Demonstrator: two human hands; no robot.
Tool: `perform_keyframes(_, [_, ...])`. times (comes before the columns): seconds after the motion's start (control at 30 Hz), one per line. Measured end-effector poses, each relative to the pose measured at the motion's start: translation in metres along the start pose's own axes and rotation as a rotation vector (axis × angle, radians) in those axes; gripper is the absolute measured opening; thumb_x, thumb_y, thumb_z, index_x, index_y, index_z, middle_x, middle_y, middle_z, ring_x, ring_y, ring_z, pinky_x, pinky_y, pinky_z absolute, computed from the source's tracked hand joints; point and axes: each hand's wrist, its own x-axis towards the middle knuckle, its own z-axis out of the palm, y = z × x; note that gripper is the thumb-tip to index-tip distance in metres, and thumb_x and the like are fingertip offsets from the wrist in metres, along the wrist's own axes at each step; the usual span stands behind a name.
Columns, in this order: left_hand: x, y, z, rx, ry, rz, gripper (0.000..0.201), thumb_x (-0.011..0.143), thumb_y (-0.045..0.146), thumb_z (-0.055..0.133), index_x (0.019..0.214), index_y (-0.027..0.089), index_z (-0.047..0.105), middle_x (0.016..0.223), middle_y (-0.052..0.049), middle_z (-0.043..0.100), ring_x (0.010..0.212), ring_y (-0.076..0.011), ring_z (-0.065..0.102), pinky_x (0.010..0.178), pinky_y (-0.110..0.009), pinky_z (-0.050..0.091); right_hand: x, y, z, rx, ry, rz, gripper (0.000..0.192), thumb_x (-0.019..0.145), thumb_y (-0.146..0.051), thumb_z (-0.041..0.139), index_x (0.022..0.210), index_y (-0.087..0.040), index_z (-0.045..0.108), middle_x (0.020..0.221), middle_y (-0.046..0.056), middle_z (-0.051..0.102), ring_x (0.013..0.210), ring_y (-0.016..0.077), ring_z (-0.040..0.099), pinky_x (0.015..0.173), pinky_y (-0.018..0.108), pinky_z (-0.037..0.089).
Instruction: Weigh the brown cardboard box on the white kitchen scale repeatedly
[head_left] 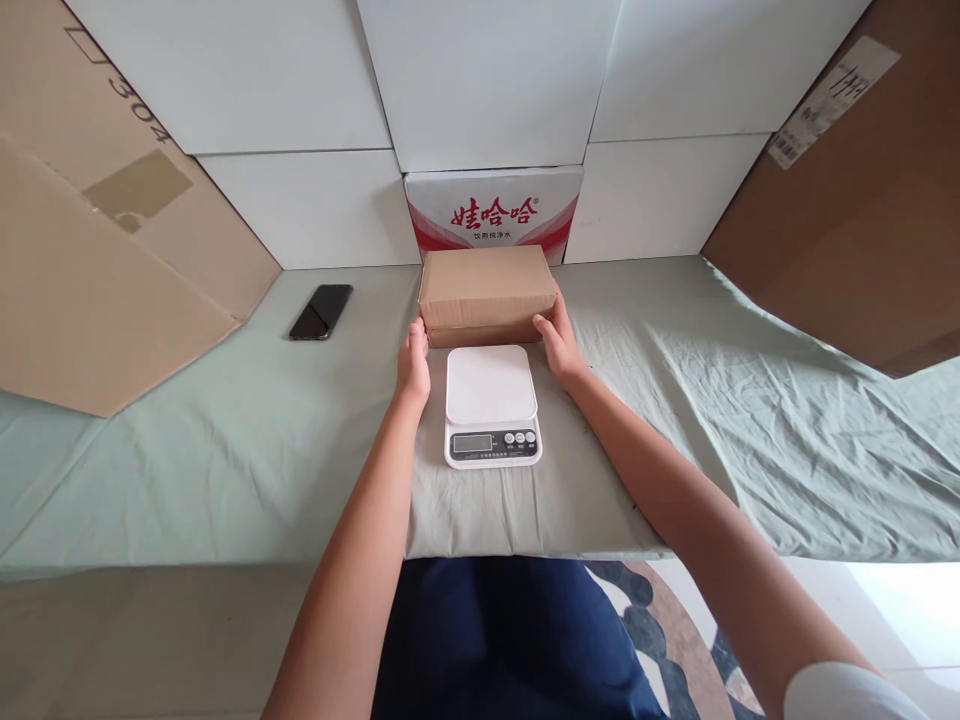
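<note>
A brown cardboard box [487,290] is gripped from both sides, just behind a white digital kitchen scale [491,385]. My left hand [415,362] presses against the box's left side, fingers mostly hidden along it. On the other end, my right hand [559,338] wraps the right side, its thumb resting on the front face. The scale's platform holds nothing, and its small display looks blank. Whether the box rests on the cloth or is slightly raised, I cannot tell.
A black smartphone [321,312] lies on the green cloth [247,440] to the left. Large cardboard boxes stand at the left [97,250] and right [847,200]. Behind are white panels [487,70] and a white-and-red printed carton [495,205]. The table's front edge is near my body.
</note>
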Motion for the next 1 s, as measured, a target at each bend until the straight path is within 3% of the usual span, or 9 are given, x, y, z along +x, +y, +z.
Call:
perform_keyframes(0.23, [-0.032,0.026,-0.007,0.057,0.03,0.221,0.071,0.089,0.076,0.05,0.14,0.028,0.059,0.146,-0.011,0.064,0.145,-0.0299,0.052,0.122,-0.043,0.04,-0.038,-0.019,0.003,-0.072,0.045,-0.186,0.094,0.09,-0.073,0.051,0.165,-0.038,0.005,0.178,-0.003,0.007,0.165,0.0318,0.015,0.134,0.056,0.026])
perform_keyframes(0.37, [-0.071,0.039,-0.009,0.073,0.039,0.256,0.077,0.085,0.081,0.05,0.143,0.031,0.05,0.143,-0.013,0.064,0.14,-0.0326,0.057,0.118,-0.048,0.043,-0.07,-0.032,-0.006,-0.08,0.055,-0.254,0.092,0.091,-0.069,0.051,0.164,-0.045,-0.001,0.177,-0.008,0.008,0.165,0.0326,0.014,0.135,0.059,0.022])
perform_keyframes(0.6, [-0.123,0.04,-0.016,0.071,-0.009,0.223,0.078,0.086,0.081,0.045,0.143,0.028,0.055,0.141,-0.015,0.064,0.142,-0.036,0.055,0.114,-0.046,0.047,-0.118,-0.048,-0.021,-0.098,0.038,-0.132,0.087,0.092,-0.069,0.049,0.163,-0.049,0.004,0.176,-0.013,0.008,0.166,0.0305,0.008,0.136,0.06,0.02])
perform_keyframes(0.77, [-0.133,0.04,-0.019,0.06,-0.004,0.192,0.077,0.089,0.079,0.044,0.146,0.029,0.055,0.144,-0.014,0.064,0.141,-0.0352,0.056,0.116,-0.046,0.046,-0.126,-0.051,-0.018,-0.101,0.03,-0.112,0.08,0.095,-0.063,0.051,0.163,-0.048,0.012,0.176,-0.012,0.012,0.166,0.0307,0.007,0.137,0.06,0.015])
perform_keyframes(1.0, [-0.13,0.038,-0.02,0.065,0.001,0.184,0.079,0.088,0.08,0.044,0.144,0.025,0.056,0.14,-0.016,0.065,0.136,-0.0355,0.059,0.108,-0.046,0.051,-0.126,-0.047,-0.014,-0.106,0.043,-0.14,0.083,0.095,-0.063,0.052,0.164,-0.043,0.012,0.174,-0.001,0.021,0.163,0.0342,0.019,0.133,0.064,0.021])
